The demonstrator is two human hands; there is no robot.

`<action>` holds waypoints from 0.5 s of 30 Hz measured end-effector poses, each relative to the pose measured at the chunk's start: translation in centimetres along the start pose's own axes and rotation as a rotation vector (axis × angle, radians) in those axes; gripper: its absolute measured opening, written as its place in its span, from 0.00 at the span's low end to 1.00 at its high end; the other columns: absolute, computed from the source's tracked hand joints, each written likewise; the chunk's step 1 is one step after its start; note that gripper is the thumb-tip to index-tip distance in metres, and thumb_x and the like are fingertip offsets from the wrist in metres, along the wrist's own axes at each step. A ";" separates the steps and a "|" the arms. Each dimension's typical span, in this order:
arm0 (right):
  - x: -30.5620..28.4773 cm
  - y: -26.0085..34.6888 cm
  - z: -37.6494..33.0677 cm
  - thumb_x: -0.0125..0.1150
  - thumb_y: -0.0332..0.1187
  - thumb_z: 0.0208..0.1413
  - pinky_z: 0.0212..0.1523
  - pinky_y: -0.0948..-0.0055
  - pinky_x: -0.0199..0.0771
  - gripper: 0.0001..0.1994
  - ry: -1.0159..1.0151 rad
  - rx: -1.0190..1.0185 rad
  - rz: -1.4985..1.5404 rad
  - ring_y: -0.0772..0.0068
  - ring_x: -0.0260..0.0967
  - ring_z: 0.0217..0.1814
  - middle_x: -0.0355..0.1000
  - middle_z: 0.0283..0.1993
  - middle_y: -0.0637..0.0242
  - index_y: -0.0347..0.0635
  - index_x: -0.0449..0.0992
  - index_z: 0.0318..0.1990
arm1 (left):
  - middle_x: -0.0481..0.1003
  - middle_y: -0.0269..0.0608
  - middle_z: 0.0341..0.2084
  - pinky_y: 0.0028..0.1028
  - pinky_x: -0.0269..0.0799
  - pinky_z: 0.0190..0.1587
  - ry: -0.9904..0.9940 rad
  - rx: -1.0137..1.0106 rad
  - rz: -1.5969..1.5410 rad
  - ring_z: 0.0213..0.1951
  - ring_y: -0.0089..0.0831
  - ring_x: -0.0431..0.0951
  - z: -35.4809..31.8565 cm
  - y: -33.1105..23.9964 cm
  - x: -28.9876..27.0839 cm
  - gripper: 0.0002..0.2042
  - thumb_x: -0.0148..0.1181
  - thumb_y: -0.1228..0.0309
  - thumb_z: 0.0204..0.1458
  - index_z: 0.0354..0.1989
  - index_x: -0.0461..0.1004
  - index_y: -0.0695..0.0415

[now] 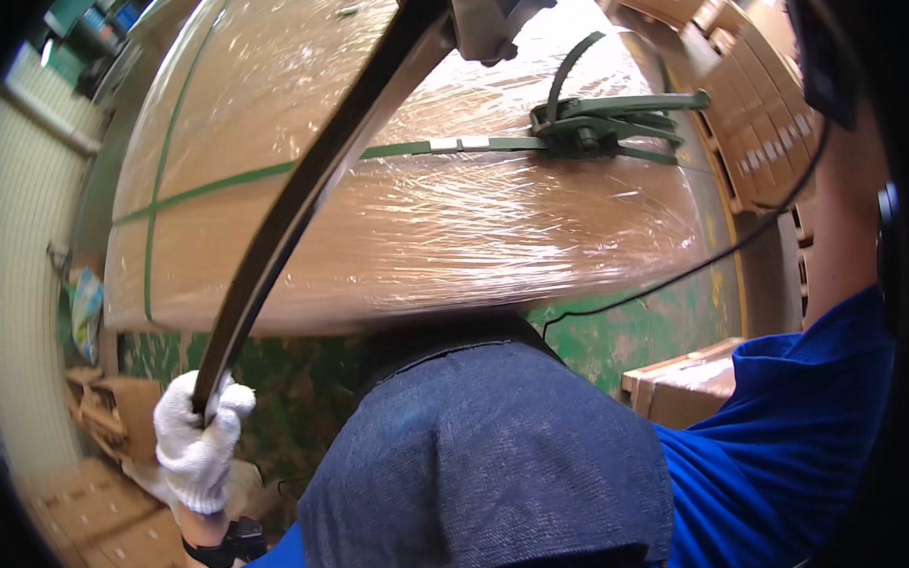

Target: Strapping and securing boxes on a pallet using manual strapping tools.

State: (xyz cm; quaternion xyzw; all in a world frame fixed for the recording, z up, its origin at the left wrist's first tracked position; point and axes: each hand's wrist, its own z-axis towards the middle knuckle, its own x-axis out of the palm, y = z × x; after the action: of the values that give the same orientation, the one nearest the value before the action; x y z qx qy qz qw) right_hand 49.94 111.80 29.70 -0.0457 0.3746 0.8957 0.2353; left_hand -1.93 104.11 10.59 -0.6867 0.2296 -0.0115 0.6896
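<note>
My left hand (200,443), in a white knitted glove, is closed round the lower end of a long dark bar (306,189). The bar slants up across the view to a grey metal head (487,22), cut off by the top edge. Beneath it lies a large carton load (423,245) wrapped in clear film. A green strap (236,179) crosses the load, with two metal seals (460,144) on it. At the strap's right end sits a dark green strapping tensioner (589,124). My right arm (848,215) is raised along the right rim; its hand is out of view.
Stacked cartons (765,138) stand at the right, and more cartons (107,516) at the lower left. One carton (688,381) is near my right side. A black cable (675,276) hangs across the right. The floor (616,333) is worn green.
</note>
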 end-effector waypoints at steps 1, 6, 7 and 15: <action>-0.8 -1.5 0.3 0.60 0.39 0.63 0.21 0.66 0.71 0.17 0.012 0.020 0.070 0.67 0.68 0.18 0.67 0.16 0.71 0.47 0.71 0.21 | 0.75 0.35 0.35 0.24 0.74 0.41 -0.049 -0.067 0.043 0.34 0.21 0.75 -1.4 -0.6 1.4 0.10 0.61 0.79 0.57 0.46 0.72 0.64; -1.5 -10.1 4.0 0.59 0.42 0.64 0.20 0.66 0.69 0.18 0.105 0.120 0.418 0.68 0.66 0.17 0.66 0.16 0.72 0.49 0.70 0.22 | 0.82 0.39 0.29 0.26 0.80 0.39 -0.262 -0.245 0.342 0.33 0.24 0.82 -6.5 -3.4 7.7 0.14 0.68 0.80 0.54 0.48 0.75 0.64; -1.3 -11.9 4.8 0.59 0.42 0.64 0.20 0.66 0.69 0.18 0.124 0.147 0.483 0.68 0.65 0.17 0.65 0.16 0.73 0.49 0.70 0.22 | 0.82 0.39 0.29 0.26 0.80 0.39 -0.297 -0.274 0.347 0.33 0.24 0.82 -7.4 -4.1 8.9 0.14 0.68 0.80 0.54 0.48 0.75 0.64; 6.1 -26.0 9.6 0.57 0.46 0.67 0.19 0.67 0.66 0.20 0.225 0.411 0.914 0.69 0.61 0.16 0.63 0.16 0.74 0.51 0.68 0.23 | 0.81 0.38 0.28 0.27 0.75 0.35 -0.381 -0.548 0.715 0.28 0.26 0.79 -8.7 -11.3 16.9 0.14 0.70 0.73 0.49 0.45 0.80 0.61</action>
State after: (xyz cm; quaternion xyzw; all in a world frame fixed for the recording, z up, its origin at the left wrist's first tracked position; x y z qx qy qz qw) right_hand 57.29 136.61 18.11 0.0737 0.5477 0.8044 -0.2179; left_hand 13.72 89.69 16.66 -0.7109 0.3155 0.4129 0.4740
